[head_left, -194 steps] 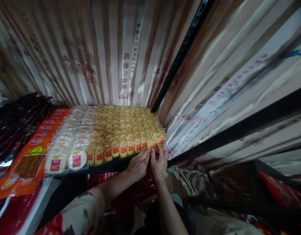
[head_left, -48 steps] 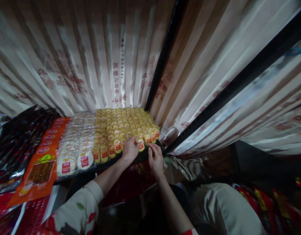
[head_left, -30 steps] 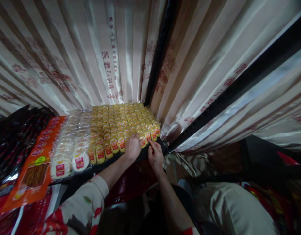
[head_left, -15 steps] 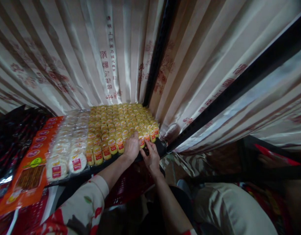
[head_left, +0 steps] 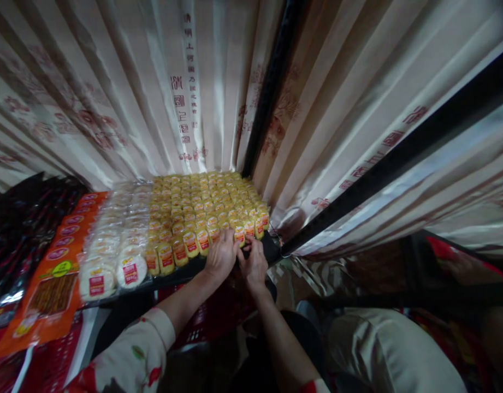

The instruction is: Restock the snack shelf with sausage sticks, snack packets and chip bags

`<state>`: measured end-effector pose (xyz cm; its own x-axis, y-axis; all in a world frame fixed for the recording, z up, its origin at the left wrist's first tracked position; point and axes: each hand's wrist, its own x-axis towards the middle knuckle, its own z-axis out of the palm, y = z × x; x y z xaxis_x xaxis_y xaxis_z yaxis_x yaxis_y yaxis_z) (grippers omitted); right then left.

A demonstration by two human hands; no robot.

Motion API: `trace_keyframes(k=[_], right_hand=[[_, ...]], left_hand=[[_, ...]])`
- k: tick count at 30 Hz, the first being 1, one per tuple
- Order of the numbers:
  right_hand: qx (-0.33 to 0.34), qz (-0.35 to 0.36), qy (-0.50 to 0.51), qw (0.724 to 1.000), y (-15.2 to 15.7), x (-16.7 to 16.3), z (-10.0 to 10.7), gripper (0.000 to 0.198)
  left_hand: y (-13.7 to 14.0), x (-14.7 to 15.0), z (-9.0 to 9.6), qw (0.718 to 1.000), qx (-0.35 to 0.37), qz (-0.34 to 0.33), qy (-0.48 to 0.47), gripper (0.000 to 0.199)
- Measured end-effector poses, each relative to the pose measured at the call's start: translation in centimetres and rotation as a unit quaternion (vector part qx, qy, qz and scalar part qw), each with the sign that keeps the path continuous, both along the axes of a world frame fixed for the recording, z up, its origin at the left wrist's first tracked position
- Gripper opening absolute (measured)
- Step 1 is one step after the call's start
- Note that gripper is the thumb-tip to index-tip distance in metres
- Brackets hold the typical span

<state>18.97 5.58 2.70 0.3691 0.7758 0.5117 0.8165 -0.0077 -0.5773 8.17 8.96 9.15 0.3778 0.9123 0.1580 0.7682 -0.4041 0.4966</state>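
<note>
L hand (head_left: 222, 255) & R hand (head_left: 254, 266) are flanking small yellow oval plastic-wrapped packs (head_left: 239, 235), grips unclear; uneven pushing could be tipping front ones off black shelf (head_left: 271, 248).

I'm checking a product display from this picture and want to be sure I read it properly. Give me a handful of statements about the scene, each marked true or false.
1. The left hand and the right hand are both at the front row of the yellow packets. True.
2. The white round packets are to the right of the yellow ones. False: the white round packets are on their left.
3. An orange packet lies left of the white ones. True.
4. Both hands wear gloves. False: they are bare.
5. A pale curtain hangs behind the packets. True.
6. The left sleeve is plain black. False: the left sleeve is pale with a coloured pattern.
</note>
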Motion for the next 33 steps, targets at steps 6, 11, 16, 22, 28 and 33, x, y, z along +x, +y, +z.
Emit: trace_keyframes(k=[6,11,16,22,28,33], right_hand=[[-0.006,0.015,0.006,1.0,-0.2,0.3,-0.2,0.03],[0.011,0.017,0.021,1.0,-0.2,0.2,0.2,0.028],[0.02,0.015,0.04,0.999,-0.3,-0.2,0.8,0.029],[0.025,0.006,0.038,0.999,-0.3,-0.3,0.6,0.036],[0.027,-0.002,0.039,0.999,-0.2,-0.1,0.2,0.033],[0.029,0.001,0.062,0.998,-0.4,-0.2,0.4,0.031]], left_hand=[[-1.3,0.2,-2.9,0.999,0.011,-0.034,-0.026,0.034],[-0.9,0.3,-2.9,0.997,-0.023,-0.063,-0.044,0.038],[-1.4,0.0,-2.3,0.995,-0.024,-0.052,-0.087,0.032],[-1.5,0.0,-3.2,0.992,0.022,-0.081,-0.092,0.034],[-1.6,-0.4,-3.8,0.993,0.029,-0.069,-0.092,0.037],[-1.8,-0.5,-3.8,0.992,0.031,-0.075,-0.094,0.045]])
